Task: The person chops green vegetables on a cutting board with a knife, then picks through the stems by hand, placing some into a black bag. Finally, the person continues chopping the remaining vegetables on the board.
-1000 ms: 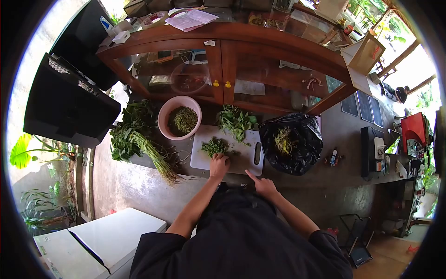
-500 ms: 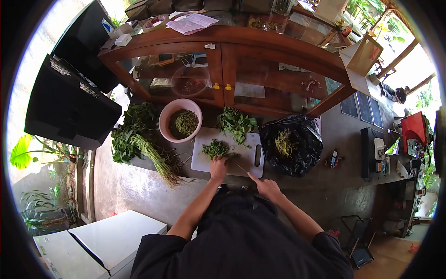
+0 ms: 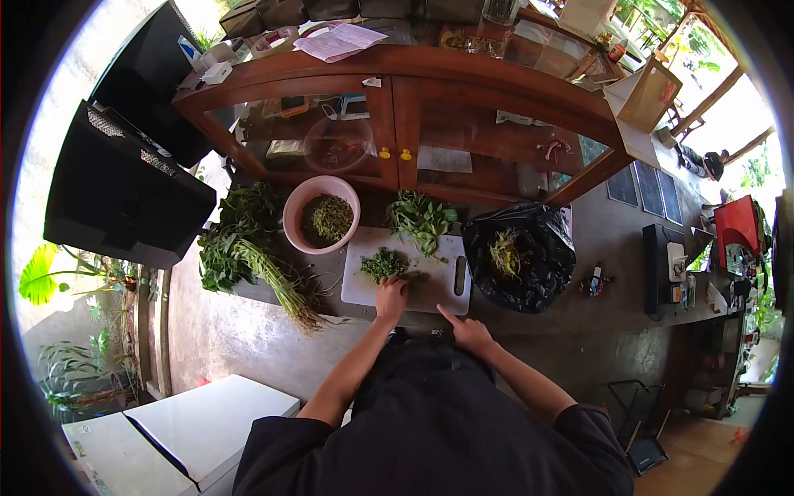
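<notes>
Two hands work at the white cutting board (image 3: 364, 285): my left hand (image 3: 391, 296) presses, fingers curled, on the chopped greens (image 3: 383, 264) just beyond it. My right hand (image 3: 468, 331) grips a knife whose blade I can barely see, angled toward the left hand. A pink bowl (image 3: 291, 217) sits beyond-left.

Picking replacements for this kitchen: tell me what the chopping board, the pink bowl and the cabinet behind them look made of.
Chopping board: probably plastic; flat white, matte, rounded corners, with a slot handle.
Pink bowl: looks like plastic; even pale pink colour, thin rim with a soft sheen.
Cabinet: wood with a reddish-brown glossy finish; the doors seem to be glass panes, since the things on its shelves show through.
</notes>
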A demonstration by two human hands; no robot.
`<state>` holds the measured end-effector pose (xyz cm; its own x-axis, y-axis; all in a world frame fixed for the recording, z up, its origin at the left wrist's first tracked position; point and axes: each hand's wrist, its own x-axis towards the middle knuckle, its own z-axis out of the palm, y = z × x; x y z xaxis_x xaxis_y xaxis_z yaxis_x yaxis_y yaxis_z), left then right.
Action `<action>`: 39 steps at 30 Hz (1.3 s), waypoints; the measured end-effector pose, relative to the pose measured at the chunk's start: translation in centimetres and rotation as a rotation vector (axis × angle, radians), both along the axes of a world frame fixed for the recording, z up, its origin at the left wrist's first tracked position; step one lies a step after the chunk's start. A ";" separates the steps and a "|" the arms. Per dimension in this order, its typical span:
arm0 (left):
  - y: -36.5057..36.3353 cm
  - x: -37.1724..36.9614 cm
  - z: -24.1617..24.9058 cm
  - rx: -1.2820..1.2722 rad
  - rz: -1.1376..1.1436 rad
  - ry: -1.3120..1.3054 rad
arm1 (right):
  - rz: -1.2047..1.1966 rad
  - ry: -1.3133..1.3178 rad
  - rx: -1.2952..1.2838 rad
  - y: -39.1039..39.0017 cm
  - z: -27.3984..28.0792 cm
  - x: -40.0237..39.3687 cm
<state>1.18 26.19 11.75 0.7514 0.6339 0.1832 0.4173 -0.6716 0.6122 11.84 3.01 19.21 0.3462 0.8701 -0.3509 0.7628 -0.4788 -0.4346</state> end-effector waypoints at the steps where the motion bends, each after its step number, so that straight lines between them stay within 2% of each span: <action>1: -0.1 0.0 0.0 0.011 0.010 -0.005 | 0.000 0.003 -0.001 0.2 -0.5 0.0; 4: -0.2 0.0 -0.2 0.004 0.028 0.026 | -0.023 0.032 0.035 0.3 -1.5 -0.3; 7: 0.0 0.0 -0.4 0.013 0.020 0.019 | -0.010 0.019 -0.005 -0.4 -0.5 0.0; 9: 0.0 0.0 -0.7 0.019 0.019 0.016 | 0.003 0.062 -0.127 -1.0 0.8 0.5; 13: 0.0 0.0 -0.6 0.002 0.022 0.006 | 0.011 0.043 -0.154 -1.0 0.2 0.7; 18: -0.2 -0.1 -0.2 -0.011 0.028 0.007 | -0.016 0.053 -0.002 0.0 -2.1 0.1; 25: -0.3 -0.2 -0.3 0.007 0.036 -0.002 | 0.005 0.047 -0.021 -0.9 -2.8 0.3; 27: -0.2 -0.2 -0.2 0.014 0.026 0.005 | 0.028 -0.039 0.104 -1.0 -3.1 0.2; 34: 0.0 -0.7 -0.1 0.094 -0.040 -0.011 | 0.063 -0.018 0.066 -1.5 -2.6 1.6; 39: 0.0 -0.4 -0.5 0.053 -0.024 0.033 | 0.022 -0.014 0.077 -1.2 -2.3 2.0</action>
<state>0.77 26.23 11.22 0.7725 0.6058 0.1907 0.4200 -0.7125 0.5621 13.86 1.84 16.96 0.3311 0.9019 -0.2774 0.7792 -0.4271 -0.4587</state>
